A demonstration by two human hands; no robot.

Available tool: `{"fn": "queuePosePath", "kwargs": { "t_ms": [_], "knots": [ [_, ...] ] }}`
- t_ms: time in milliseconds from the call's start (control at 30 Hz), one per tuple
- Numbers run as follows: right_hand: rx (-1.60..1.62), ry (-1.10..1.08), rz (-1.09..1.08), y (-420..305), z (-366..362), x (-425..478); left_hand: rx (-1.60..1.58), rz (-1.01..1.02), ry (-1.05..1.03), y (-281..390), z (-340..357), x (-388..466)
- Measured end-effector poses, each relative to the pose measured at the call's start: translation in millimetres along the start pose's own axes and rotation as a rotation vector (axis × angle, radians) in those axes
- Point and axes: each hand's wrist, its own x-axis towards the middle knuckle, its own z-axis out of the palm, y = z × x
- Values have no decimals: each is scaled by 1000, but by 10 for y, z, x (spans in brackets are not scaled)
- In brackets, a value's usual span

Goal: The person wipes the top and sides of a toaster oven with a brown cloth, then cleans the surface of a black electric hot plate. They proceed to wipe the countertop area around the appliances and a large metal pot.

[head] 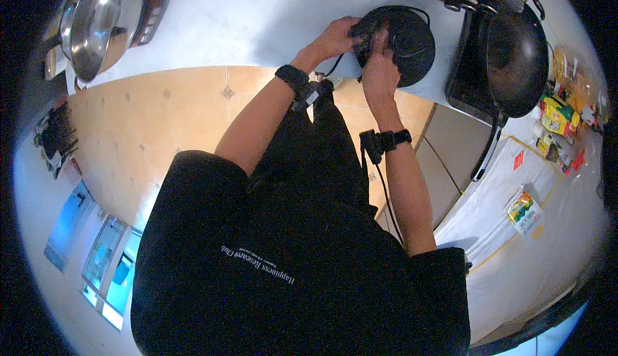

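A round black object (413, 49), perhaps an appliance base or a lid, lies on the pale countertop near its front edge. A black cord (334, 66) runs by its left side, and another loop shows at its upper right. My left hand (340, 36) is at the object's left rim, fingers bent against it or the cord. My right hand (380, 73) reaches over the front left part of the object, with fingers on its surface. The fingertips of both hands are blurred and dark against it, so their grip does not show. Each wrist wears a black strap with a small device.
A black wok (516, 61) with a long handle sits on a dark stove at the right. Seasoning packets and bottles (557, 119) stand beyond it, and a printed packet (524, 211) lies nearer. At the left is a shiny metal pan (96, 27). Tiled floor lies below the counter edge.
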Motion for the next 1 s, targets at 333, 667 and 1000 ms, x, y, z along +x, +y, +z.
{"fn": "queuePosePath", "kwargs": {
  "t_ms": [333, 667, 1000],
  "knots": [
    [-178, -32, -155, 131, 18, -36, -299, -143, 20, 36, -9, -208],
    [-278, -10, -297, 196, 66, -17, -322, -129, 172, 107, 95, -260],
    [-174, -31, -197, 400, -103, -216, -313, -177, 355, 205, 303, -219]
  ]
}}
